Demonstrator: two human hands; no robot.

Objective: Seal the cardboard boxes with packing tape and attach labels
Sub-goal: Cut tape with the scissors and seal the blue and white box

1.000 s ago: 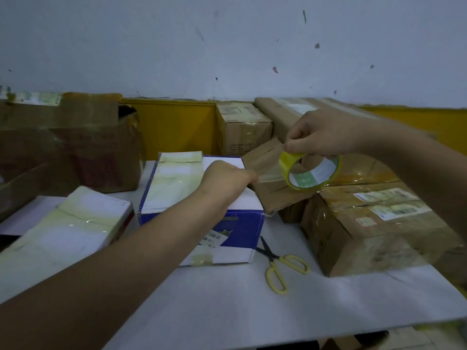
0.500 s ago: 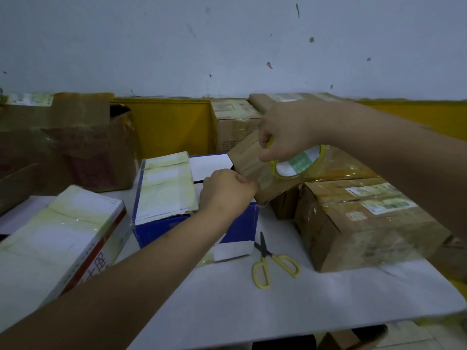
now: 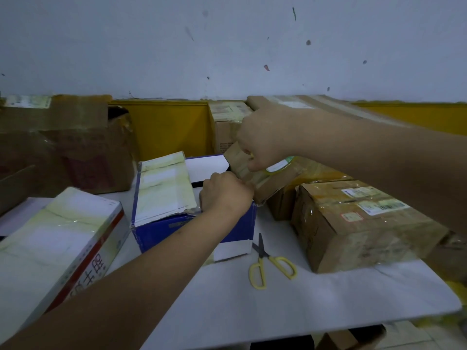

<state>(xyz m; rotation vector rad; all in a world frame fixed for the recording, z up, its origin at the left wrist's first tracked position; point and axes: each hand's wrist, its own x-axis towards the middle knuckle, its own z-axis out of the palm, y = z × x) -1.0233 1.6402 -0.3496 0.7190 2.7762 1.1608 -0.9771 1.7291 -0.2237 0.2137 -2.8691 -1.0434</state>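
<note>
Near the middle of the frame the blue box sat on the white counter, its top flap covered by a pale label under glossy tape. The left hand rested on the box's upper right corner with its fingers curled into a fist; it seemed to pinch the free end of the tape against the box edge, though the strip itself was too clear to make out. Just above and to the right, the right hand gripped the roll of packing tape, fingers wrapped over it so that only a sliver of yellow rim and the green-and-white core label showed below the knuckles. The 2 hands were close together, almost touching.

A pair of yellow-handled scissors lay closed on the counter just right of the blue box's front corner. Further right sat a brown taped carton with 2 printed labels on top. In the lower left a white box with a red side panel lay on the counter. A large worn cardboard carton stood in the upper left, and more brown cartons were stacked behind the hands against the yellow-and-white wall
</note>
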